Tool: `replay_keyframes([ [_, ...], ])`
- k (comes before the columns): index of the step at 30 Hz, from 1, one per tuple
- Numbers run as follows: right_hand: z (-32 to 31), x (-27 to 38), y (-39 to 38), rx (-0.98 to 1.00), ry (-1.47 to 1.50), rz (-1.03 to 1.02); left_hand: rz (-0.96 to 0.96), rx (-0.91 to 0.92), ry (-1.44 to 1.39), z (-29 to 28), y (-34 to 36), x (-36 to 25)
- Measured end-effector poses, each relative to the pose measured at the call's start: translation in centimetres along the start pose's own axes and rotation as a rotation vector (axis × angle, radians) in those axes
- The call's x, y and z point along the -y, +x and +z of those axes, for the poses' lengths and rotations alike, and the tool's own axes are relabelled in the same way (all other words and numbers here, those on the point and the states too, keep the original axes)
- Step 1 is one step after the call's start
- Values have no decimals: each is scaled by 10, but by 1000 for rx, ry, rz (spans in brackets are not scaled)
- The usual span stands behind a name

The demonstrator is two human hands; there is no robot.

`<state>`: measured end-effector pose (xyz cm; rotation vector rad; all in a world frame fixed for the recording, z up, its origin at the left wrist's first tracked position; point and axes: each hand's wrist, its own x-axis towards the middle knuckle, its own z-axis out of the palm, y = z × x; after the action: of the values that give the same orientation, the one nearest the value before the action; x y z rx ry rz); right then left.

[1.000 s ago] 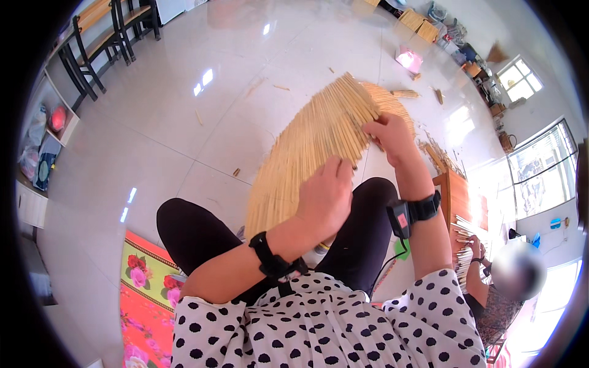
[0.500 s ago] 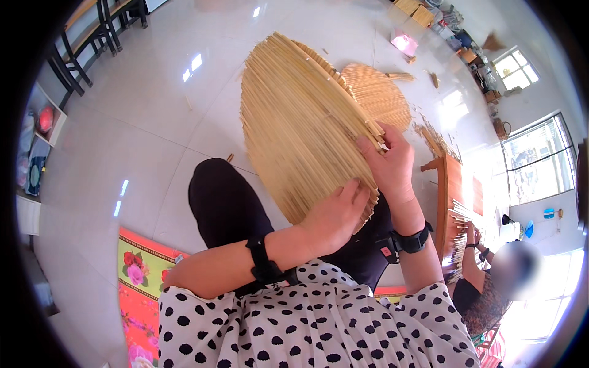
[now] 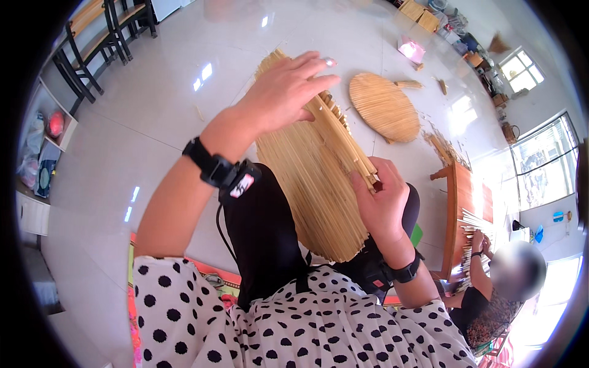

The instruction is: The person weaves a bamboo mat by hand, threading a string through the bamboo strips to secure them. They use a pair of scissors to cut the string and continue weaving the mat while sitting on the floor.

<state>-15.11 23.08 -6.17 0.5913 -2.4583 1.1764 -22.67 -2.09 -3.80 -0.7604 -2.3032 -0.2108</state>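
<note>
A pale yellow oval mat of straight plant stalks [image 3: 319, 190] leans across my lap, its lengthwise stalks packed side by side. Along its right edge runs a thicker bundle of stalks. My right hand [image 3: 384, 199] grips the lower end of that edge, thumb on top and fingers curled round the far side. At the upper part of the mat, my left hand [image 3: 285, 92] reaches over with fingers outstretched and spread, a ring on one of them. Its thumb is near the edge stalks; whether it touches them I cannot tell. The palm hides some of the mat.
A finished-looking round stalk mat [image 3: 385, 107] lies on the tiled floor beyond, beside loose stalks [image 3: 445, 147]. On the right, a co-worker [image 3: 481, 288] handles stalks at a wooden table [image 3: 466, 202]. Chairs [image 3: 101, 43] stand far left; a pink bag [image 3: 411, 50] sits far off.
My left hand has left the mat's lower edge and moved up to its far part, fingers spreading. The mat has tilted and shifted nearer me. My right hand keeps its edge grip, slightly lower.
</note>
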Motion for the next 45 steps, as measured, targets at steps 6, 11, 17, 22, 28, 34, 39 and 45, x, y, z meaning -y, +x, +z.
replay_keyframes([
  [6, -1, -5, -8, -9, 64, 6, -137, 603, -498, -11, 45, 16],
  [11, -6, -5, -11, 46, 132, 70, -195, 693, -701, -2, 49, 28],
  [17, -13, -16, 2, 85, 94, 25, -278, 738, -796, 18, 56, 41],
  [22, -14, -7, 14, 96, -112, 17, -290, 743, -791, 18, 63, 42],
  [28, -24, -14, 19, 141, -177, 132, -197, 768, -730, 28, 77, 45],
  [34, -22, 0, 21, 126, -276, 124, -39, 687, -821, 40, 74, 60],
  [39, -16, -5, 12, 28, -312, 42, -56, 674, -880, 40, 73, 59],
  [45, -16, 5, 2, 18, -311, -44, -111, 688, -865, 17, 60, 52],
])
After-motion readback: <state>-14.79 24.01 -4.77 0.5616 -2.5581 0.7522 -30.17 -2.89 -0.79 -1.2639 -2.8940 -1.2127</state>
